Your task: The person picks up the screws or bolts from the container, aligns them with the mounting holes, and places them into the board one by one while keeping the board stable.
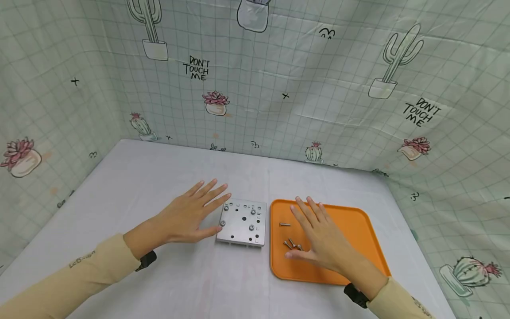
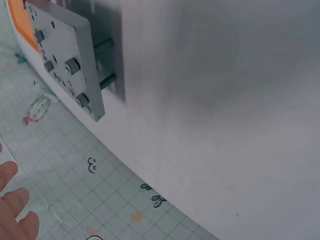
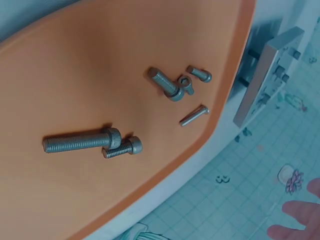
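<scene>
With twelve o'clock taken as the far side in the head view, the scene is filled by a smooth white counter [image 1: 139, 177]. It is enclosed from ten o'clock through twelve to three by a pale green, checked curtain [image 1: 255, 119], printed with potted cacti, pink succulents and the words "DON'T TOUCH ME". Near the counter's middle, a square metal plate [image 1: 238, 228] is raised on posts [image 2: 104, 47]; four bolts [image 1: 251, 227] are seated in its holes. Beside it, at three o'clock, an orange tray [image 1: 354, 226] is set down.

The left hand [image 1: 191, 219] is held at the plate's nine o'clock, its fingers [image 1: 217, 202] released, straight and spread, with nothing grasped. The plate is found at three o'clock from them, the thumb tip seen against its near-left edge; whether it is touched cannot be told.

The right hand [image 1: 320, 239] is held over the tray, its fingers [image 1: 307, 213] likewise extended and nothing gripped. Loose screws [image 1: 292, 242] are clustered at nine o'clock from its palm, and a single screw [image 1: 284, 224] is laid at ten. In the right wrist view, a long bolt [image 3: 77, 142] and a shorter bolt [image 3: 122, 148] are also shown in the tray.
</scene>
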Tool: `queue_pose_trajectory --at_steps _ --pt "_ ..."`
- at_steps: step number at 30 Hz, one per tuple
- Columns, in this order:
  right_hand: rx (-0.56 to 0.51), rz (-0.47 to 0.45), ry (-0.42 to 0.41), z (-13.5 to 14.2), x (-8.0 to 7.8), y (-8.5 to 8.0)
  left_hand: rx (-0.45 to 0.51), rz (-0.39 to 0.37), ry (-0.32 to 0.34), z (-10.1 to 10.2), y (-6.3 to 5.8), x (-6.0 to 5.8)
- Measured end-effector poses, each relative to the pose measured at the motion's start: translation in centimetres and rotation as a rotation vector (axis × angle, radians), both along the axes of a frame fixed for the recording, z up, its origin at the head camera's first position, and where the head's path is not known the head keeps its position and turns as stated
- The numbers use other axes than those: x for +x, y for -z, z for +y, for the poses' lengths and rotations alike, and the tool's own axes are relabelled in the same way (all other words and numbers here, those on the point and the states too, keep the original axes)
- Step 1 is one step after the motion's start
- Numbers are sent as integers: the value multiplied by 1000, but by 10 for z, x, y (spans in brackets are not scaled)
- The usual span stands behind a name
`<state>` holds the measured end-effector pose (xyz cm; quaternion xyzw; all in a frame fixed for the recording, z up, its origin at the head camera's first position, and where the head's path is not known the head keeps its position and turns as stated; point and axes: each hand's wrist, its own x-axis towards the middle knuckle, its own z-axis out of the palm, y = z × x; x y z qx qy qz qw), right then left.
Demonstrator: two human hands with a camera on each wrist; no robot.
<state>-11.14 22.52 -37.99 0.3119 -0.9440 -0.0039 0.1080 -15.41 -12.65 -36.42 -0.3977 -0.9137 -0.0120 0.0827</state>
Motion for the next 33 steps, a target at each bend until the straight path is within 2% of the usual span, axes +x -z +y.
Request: queue_pose_trajectory --at_steps 8,14,17,20,26,28,33 --pt "0 9 4 2 -3 -4 55 -44 -27 -2 1 -4" --pt "-24 36 -7 6 -4 -5 148 -67 -74 -2 8 -6" --pt "-65 30 -11 10 -6 -6 215 -103 -91 -1 13 -6" --pt "-106 23 -13 13 -7 -7 275 -176 -120 -1 20 -5" --pt "-194 2 14 18 -12 -9 420 -375 -184 -1 38 -3" --pt "-219 -15 41 20 -15 -8 486 -448 -182 -1 45 -3" --pt "-282 -105 134 27 -20 -4 620 -563 -139 1 63 -5"
